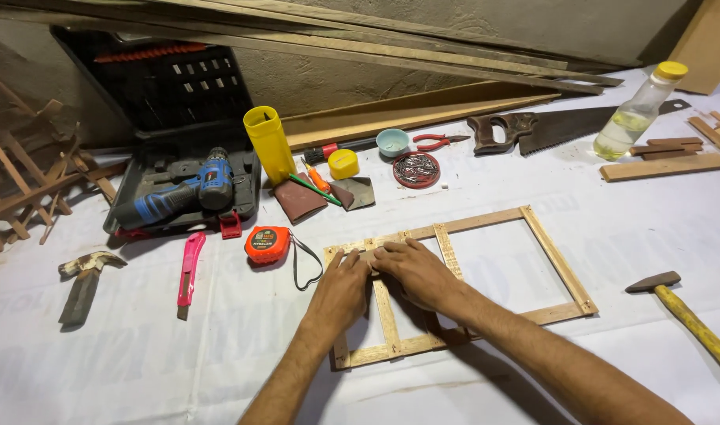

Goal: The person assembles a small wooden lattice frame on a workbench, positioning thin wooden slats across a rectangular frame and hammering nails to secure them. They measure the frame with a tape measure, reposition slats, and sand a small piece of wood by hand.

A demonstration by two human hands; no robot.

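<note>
A flat wooden frame (560, 264) of thin slats lies on the white sheet in the middle, with two inner upright slats. My left hand (340, 291) rests on the frame's left end, fingers bent on the top slat. My right hand (415, 271) lies beside it, fingertips pressing a small brownish piece (369, 258) against the top slat where an upright meets it. What exactly that piece is, I cannot tell. Both forearms reach in from the bottom edge.
Left of the frame lie an orange tape measure (268, 245), a pink utility knife (189, 271) and a claw hammer (84, 277). A blue drill (183, 193) sits in a black case. A yellow-handled hammer (690, 319) lies right; handsaw (549, 127), bottle (635, 114), nail dish (416, 169) behind.
</note>
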